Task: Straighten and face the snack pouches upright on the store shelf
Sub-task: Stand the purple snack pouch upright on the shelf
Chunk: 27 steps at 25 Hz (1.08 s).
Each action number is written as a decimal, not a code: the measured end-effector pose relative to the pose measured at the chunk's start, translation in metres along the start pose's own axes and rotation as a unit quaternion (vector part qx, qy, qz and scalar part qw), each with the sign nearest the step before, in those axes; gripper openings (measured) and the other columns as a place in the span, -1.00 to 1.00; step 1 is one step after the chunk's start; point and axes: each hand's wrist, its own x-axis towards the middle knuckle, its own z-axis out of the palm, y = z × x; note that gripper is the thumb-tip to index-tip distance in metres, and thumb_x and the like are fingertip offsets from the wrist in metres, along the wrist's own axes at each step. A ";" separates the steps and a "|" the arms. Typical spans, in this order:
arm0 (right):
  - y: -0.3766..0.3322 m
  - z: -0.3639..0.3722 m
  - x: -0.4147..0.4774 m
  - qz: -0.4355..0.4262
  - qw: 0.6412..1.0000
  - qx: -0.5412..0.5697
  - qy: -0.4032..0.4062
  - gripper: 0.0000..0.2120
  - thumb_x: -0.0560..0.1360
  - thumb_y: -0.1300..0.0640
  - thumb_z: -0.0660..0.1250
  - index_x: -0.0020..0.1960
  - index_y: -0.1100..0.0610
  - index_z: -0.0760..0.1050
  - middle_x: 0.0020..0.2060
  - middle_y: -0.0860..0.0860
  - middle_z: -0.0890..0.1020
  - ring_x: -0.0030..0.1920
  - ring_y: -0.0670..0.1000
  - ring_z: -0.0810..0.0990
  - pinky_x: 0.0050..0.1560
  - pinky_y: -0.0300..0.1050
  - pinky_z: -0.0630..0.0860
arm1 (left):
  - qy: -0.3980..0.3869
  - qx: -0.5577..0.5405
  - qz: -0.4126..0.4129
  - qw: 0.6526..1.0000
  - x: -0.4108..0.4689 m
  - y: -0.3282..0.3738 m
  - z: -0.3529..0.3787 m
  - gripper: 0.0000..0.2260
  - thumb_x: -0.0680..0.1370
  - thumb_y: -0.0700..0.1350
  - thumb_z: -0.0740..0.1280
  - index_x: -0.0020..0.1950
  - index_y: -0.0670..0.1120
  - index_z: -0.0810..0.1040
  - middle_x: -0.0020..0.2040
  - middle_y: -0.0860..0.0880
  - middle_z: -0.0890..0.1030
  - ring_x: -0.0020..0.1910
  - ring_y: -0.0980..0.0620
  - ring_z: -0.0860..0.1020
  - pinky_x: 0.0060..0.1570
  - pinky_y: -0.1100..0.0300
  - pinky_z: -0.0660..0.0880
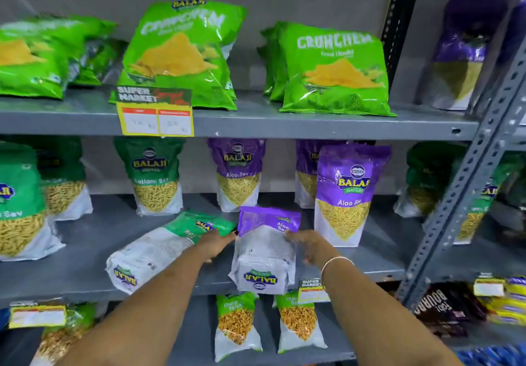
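Glossy plastic pouches (263, 251) lie on a matt, probably painted-metal grey shelf (85, 257).

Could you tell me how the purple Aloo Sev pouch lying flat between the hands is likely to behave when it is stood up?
The purple Aloo Sev pouch will probably flex: its top already folds over. Its glossy film may be slippery against the left hand and right hand. Its flat base should probably let it stand, like the upright Aloo Sev pouch.

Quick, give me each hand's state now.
Left hand: open, on the purple pouch's left edge.
Right hand: open, fingers against its right edge.
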 end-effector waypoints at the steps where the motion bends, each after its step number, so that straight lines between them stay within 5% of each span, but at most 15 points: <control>1: 0.005 0.000 0.008 0.004 0.999 0.039 -0.020 -0.73 0.53 0.14 0.31 -0.32 0.14 0.38 -0.51 0.03 0.45 -0.62 -0.08 0.46 -0.58 -0.32 0.34 | -0.050 -0.034 -0.030 0.998 0.007 0.001 0.009 -0.49 0.54 0.13 0.22 0.30 -0.24 0.33 0.27 -0.23 0.46 0.20 -0.22 0.49 0.04 0.03 0.48; 2: 0.008 0.000 0.016 0.023 0.996 0.076 -0.048 -0.76 0.51 0.18 0.32 -0.31 0.17 0.41 -0.58 0.02 0.46 -0.66 -0.08 0.50 -0.62 -0.30 0.30 | -0.112 -0.113 -0.062 0.985 0.014 0.000 0.016 -0.54 0.52 0.11 0.27 0.26 -0.18 0.35 0.20 -0.19 0.46 0.10 -0.18 0.52 -0.06 0.07 0.48; 5: 0.015 0.001 0.034 0.067 0.983 0.140 -0.101 -0.94 0.45 0.26 0.37 -0.17 0.23 0.50 -0.43 0.12 0.58 -0.35 0.15 0.68 -0.35 -0.21 0.46 | -0.191 -0.208 -0.094 0.955 0.024 0.007 0.029 -0.79 0.50 -0.04 0.35 0.02 -0.14 0.49 -0.10 -0.13 0.55 -0.26 -0.02 0.49 -0.42 0.23 0.52; 7: 0.015 -0.002 0.047 0.103 0.974 0.157 -0.129 -0.88 0.44 0.28 0.38 -0.28 0.23 0.52 -0.49 0.07 0.64 -0.48 0.06 0.64 -0.40 -0.22 0.56 | -0.203 -0.241 -0.092 0.945 0.029 0.010 0.031 -0.93 0.50 -0.15 0.35 -0.07 -0.13 0.52 -0.16 -0.10 0.56 -0.27 0.01 0.51 -0.35 0.18 0.55; 11: 0.007 -0.012 0.058 0.123 0.967 0.139 -0.176 -0.96 0.40 0.28 0.41 -0.23 0.22 0.59 -0.25 0.09 0.67 -0.14 0.11 0.63 0.12 0.05 0.53 | -0.237 -0.254 -0.054 0.936 0.033 0.018 0.022 -0.84 0.49 -0.31 0.34 0.05 -0.20 0.51 -0.10 -0.09 0.60 -0.16 0.02 0.56 -0.12 0.13 0.55; 14: -0.011 -0.022 0.062 0.111 0.972 0.090 -0.185 -0.88 0.44 0.28 0.39 -0.27 0.21 0.62 -0.41 0.07 0.71 -0.31 0.06 0.71 -0.23 -0.05 0.66 | -0.241 -0.244 -0.010 0.939 0.034 0.029 0.008 -0.85 0.45 -0.35 0.37 -0.06 -0.14 0.57 -0.21 0.00 0.68 -0.21 0.10 0.61 -0.22 0.18 0.60; 16: -0.027 -0.025 0.059 0.084 0.979 0.062 -0.177 -0.88 0.42 0.27 0.41 -0.30 0.17 0.60 -0.48 0.02 0.68 -0.47 -0.02 0.67 -0.40 -0.16 0.61 | -0.216 -0.235 0.026 0.947 0.035 0.038 -0.001 -0.81 0.42 -0.36 0.40 -0.08 -0.09 0.57 -0.26 0.04 0.68 -0.18 0.09 0.60 -0.18 0.17 0.57; 19: -0.044 -0.015 0.056 -0.014 0.993 0.010 -0.113 -0.88 0.36 0.34 0.46 -0.23 0.18 0.57 -0.52 -0.01 0.63 -0.55 -0.08 0.55 -0.35 -0.20 0.54 | -0.121 -0.199 0.092 0.968 0.043 0.044 -0.007 -0.69 0.35 -0.37 0.46 0.05 -0.18 0.56 -0.11 -0.04 0.64 -0.12 0.02 0.56 -0.25 0.27 0.54; 23: -0.043 0.011 0.062 -0.154 0.988 0.031 -0.002 -0.47 0.25 0.54 0.46 0.20 0.43 0.46 0.04 0.26 0.64 -0.08 0.08 0.60 0.11 0.08 0.56 | 0.043 -0.174 0.161 0.970 0.059 0.036 0.000 -0.53 0.24 -0.40 0.52 0.12 -0.34 0.54 -0.01 -0.17 0.61 -0.05 -0.04 0.53 0.00 0.06 0.52; 27: -0.040 0.023 0.072 -0.207 0.977 0.045 0.018 -0.38 0.22 0.54 0.48 0.25 0.39 0.41 0.12 0.30 0.61 0.02 0.07 0.56 0.03 -0.04 0.57 | 0.082 -0.217 0.173 0.957 0.068 0.022 0.006 -0.54 0.24 -0.44 0.49 0.11 -0.35 0.53 0.00 -0.18 0.61 -0.05 -0.04 0.54 -0.04 0.15 0.46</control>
